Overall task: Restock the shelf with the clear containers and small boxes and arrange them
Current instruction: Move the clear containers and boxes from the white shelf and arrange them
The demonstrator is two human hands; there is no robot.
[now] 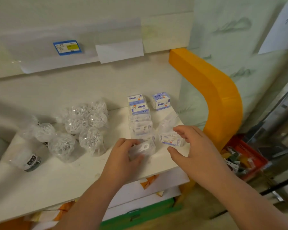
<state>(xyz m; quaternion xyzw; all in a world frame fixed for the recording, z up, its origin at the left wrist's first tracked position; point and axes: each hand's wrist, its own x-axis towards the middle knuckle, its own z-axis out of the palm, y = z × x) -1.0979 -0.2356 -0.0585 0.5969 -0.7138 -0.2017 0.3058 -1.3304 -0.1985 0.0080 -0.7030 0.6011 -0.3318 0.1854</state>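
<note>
On the white shelf (60, 178), my left hand (121, 155) grips a clear flat container (144, 147) near the front, at the near end of a row of small clear boxes (140, 127). My right hand (191, 146) hovers just to the right with fingers spread and loosely curved, close beside a small labelled box (170, 140), holding nothing. Two blue-and-white boxes (137, 103) stand stacked at the back of the row, another blue-and-white box (161, 102) to their right. Several round clear containers (85, 123) of white swabs fill the shelf's left half.
An orange padded post (211, 95) borders the shelf on the right. A red basket (244, 156) of clips sits lower right. A price tag (67, 47) hangs on the shelf edge above. A dark-labelled container (31, 161) lies at the front left.
</note>
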